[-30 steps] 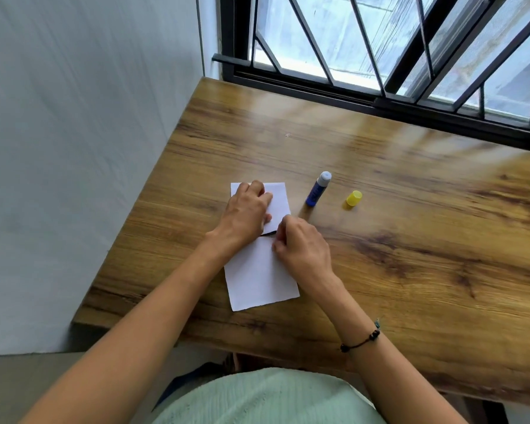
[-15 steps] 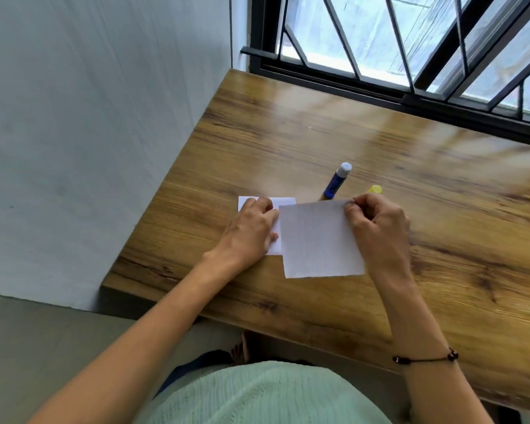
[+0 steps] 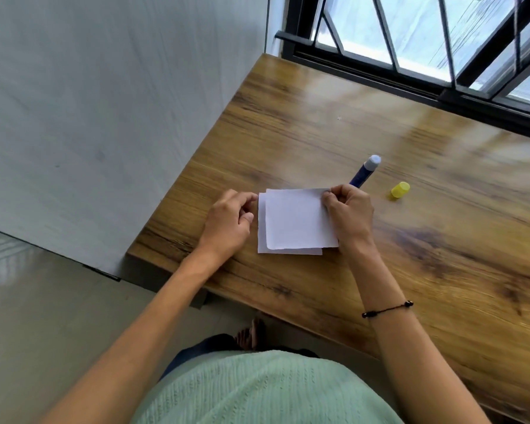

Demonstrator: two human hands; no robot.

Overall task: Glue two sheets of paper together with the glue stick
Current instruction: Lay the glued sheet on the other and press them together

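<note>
1. Right hand (image 3: 349,218) pinched the far right corner of the upper sheet (image 3: 300,221).
2. Upper sheet lay over the lower sheet (image 3: 262,237), offset rightward, on the wooden table (image 3: 410,270).
3. Left hand (image 3: 230,221) was curled, fingertips at the lower sheet's left edge.
4. Uncapped glue stick (image 3: 364,172) stood just behind the right hand; yellow cap (image 3: 400,190) sat nearby.

Wooden table (image 3: 334,123), dark-grained, glossy with daylight reflections | pale grey wall (image 3: 104,102) to the table's left, meeting its edge | black-framed window (image 3: 410,78) with slanted bars along the table's far edge, bright outside | light tiled floor (image 3: 43,316) below the table's near-left corner
</note>
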